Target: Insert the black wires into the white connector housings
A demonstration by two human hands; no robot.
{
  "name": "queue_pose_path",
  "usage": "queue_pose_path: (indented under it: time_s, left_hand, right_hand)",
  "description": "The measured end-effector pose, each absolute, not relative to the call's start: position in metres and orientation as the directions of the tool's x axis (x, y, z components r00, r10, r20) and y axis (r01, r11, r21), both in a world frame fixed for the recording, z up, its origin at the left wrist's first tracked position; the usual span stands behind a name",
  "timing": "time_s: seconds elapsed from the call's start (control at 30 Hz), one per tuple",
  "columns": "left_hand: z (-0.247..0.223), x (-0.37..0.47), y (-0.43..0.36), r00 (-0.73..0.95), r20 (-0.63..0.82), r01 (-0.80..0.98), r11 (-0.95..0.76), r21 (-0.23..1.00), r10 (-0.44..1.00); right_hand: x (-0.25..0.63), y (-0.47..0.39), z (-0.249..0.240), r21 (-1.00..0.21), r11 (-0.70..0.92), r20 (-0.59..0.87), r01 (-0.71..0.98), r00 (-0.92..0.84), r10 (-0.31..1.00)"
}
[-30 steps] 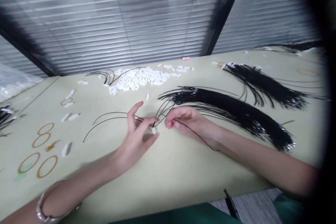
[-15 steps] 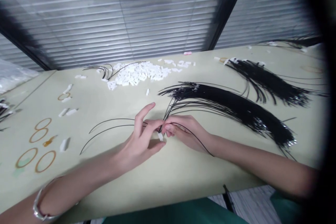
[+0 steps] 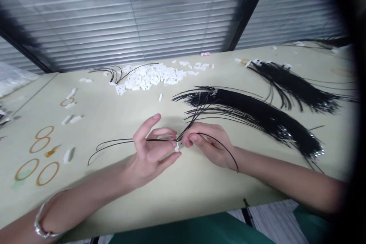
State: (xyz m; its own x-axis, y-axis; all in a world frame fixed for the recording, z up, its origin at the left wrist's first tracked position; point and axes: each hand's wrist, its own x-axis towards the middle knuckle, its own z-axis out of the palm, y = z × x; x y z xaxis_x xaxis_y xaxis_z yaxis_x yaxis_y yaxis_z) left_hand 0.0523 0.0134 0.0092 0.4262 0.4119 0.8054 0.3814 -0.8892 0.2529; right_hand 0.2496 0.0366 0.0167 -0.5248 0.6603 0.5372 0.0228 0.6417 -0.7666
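Observation:
Between the thumb and fingers of my left hand (image 3: 153, 148) is a small white connector housing (image 3: 177, 146), with several black wires (image 3: 187, 127) running out of it. Two wire tails (image 3: 114, 142) pass leftward behind that hand. Its index finger sticks up, off the connector. Close by on the right, my right hand (image 3: 207, 141) pinches a single black wire (image 3: 221, 148), which arcs back over the wrist. The fingers hide the wire's tip. Just beyond both hands lies a thick bundle of black wires (image 3: 246, 108) with shiny metal ends.
A heap of white connector housings (image 3: 154, 76) lies at the back, beside a few wired ones (image 3: 113, 78). Another wire bundle (image 3: 294, 84) is at the back right. Orange rubber bands (image 3: 47, 173) and loose housings (image 3: 68, 155) are scattered left. Window blinds (image 3: 137, 15) stand behind the table.
My right hand has moved slightly right, away from the connector. The wires at the connector now fan up and right, and the tails on the left lie closer together.

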Motion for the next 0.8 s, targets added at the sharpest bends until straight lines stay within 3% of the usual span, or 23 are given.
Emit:
queue_pose_path:
  time_s: [0.2,0.57,0.8]
  left_hand:
    - [0.0127,0.0527,0.0140,0.421,0.814,0.401,-0.887,0.228,0.400]
    - [0.0116,0.0514,0.0122,0.368,0.803,0.377,-0.864,0.333,0.470]
    - [0.0115,0.0509,0.0121,0.375,0.797,0.378,-0.863,0.334,0.473]
  right_hand:
    - [0.2492,0.0361,0.0172,-0.751,0.660,0.558,0.010,-0.527,0.642]
    - [0.2488,0.0376,0.0159,-0.793,0.609,0.501,-0.014,-0.583,0.639]
    - [0.2493,0.0367,0.0162,-0.800,0.599,0.491,-0.014,-0.588,0.643]
